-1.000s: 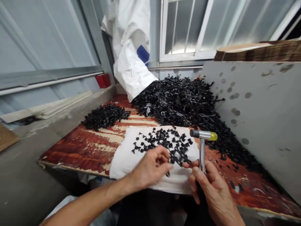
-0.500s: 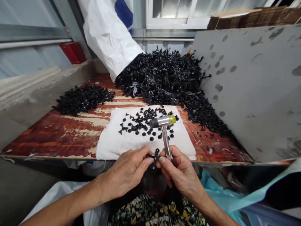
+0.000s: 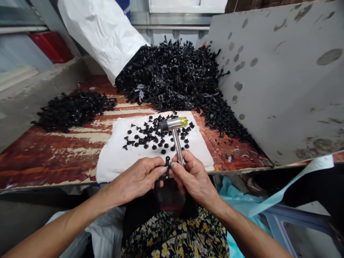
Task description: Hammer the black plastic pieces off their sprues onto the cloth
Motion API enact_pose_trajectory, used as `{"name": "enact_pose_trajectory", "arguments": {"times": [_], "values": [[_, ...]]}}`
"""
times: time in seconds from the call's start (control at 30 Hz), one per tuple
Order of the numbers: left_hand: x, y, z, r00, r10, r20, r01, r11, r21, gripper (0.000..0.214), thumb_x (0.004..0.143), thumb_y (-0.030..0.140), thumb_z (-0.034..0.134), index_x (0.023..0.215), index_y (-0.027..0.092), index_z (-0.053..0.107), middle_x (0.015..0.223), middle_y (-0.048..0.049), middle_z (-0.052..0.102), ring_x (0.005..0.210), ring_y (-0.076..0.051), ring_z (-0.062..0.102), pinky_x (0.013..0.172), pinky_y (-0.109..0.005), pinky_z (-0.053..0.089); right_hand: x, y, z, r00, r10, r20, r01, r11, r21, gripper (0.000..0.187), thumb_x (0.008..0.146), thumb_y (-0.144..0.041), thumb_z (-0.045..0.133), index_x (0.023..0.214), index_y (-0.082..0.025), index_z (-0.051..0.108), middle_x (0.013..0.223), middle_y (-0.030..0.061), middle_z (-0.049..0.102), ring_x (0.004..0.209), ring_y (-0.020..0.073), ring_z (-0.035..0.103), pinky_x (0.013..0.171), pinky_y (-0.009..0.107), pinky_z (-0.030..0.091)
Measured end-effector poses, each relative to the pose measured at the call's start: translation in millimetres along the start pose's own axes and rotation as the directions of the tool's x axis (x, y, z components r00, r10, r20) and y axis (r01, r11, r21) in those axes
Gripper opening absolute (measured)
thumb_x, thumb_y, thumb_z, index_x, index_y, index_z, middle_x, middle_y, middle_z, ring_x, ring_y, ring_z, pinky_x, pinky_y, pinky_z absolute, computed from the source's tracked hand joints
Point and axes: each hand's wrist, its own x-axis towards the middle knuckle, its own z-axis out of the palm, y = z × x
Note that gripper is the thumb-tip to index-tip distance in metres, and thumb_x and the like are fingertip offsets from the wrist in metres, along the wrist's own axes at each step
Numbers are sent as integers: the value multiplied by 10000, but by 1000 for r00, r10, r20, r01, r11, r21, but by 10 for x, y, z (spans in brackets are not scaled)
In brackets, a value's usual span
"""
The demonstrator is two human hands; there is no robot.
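Observation:
Between thumb and finger, my left hand [image 3: 139, 177] pinches a small black flat part [image 3: 167, 163] with round ends and holes, held upright at the table's front edge. My right hand [image 3: 192, 175] grips the metal handle of a small mallet [image 3: 174, 124], its head up, one end dark and the other yellow. The right thumb and fingertip also close in by the black part; whether they touch it is hard to tell. Behind the mallet, many small black round-headed pieces [image 3: 154, 147] lie scattered on a white cloth [image 3: 113, 161].
A large heap of black parts [image 3: 172, 79] spills from a white sack [image 3: 104, 39] at the back. On the left sits a smaller black pile [image 3: 72, 109]. A spotted grey board [image 3: 268, 89] walls the right side of the worn red table [image 3: 34, 161].
The view has tilted down and shifted right. The black part showed crossed arms before and now looks like a single straight strip. Both hands keep their holds.

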Motion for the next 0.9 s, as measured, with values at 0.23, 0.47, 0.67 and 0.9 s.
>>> {"name": "enact_pose_trajectory", "arguments": {"times": [0.23, 0.47, 0.67, 0.9], "values": [[56, -205, -243, 942, -134, -307, 96, 986, -135, 379, 755, 548, 594, 658, 194, 499, 598, 58, 420, 529, -86, 376, 487, -197, 332, -115, 52, -150, 990, -107, -95, 95, 987, -128, 221, 949, -422, 534, 993, -207, 562, 591, -77, 513, 420, 59, 406, 382, 164, 320], [160, -193, -352, 881, -253, -401, 166, 957, -239, 401, 603, 520, 706, 589, 192, 474, 586, 66, 396, 532, -76, 385, 497, -190, 375, -157, 206, -186, 989, 13, -145, -16, 1000, -22, 294, 903, -502, 584, 986, -224, 540, 520, -100, 459, 388, 78, 390, 335, 162, 330], [185, -116, -369, 843, -337, -420, 189, 915, -357, 416, 536, 486, 799, 583, 176, 525, 582, 48, 480, 556, -90, 476, 519, -200, 446, -146, 269, -227, 986, 27, -164, -24, 1000, 17, 300, 895, -500, 612, 992, -222, 555, 577, -77, 522, 403, 69, 422, 341, 151, 351], [199, -125, -373, 834, -376, -404, 228, 902, -367, 425, 514, 503, 778, 561, 175, 511, 549, 60, 441, 525, -67, 429, 495, -179, 406, -132, 276, -233, 984, 29, -175, -25, 999, 24, 309, 883, -499, 630, 989, -217, 562, 629, -55, 569, 402, 62, 423, 338, 156, 351]]}}
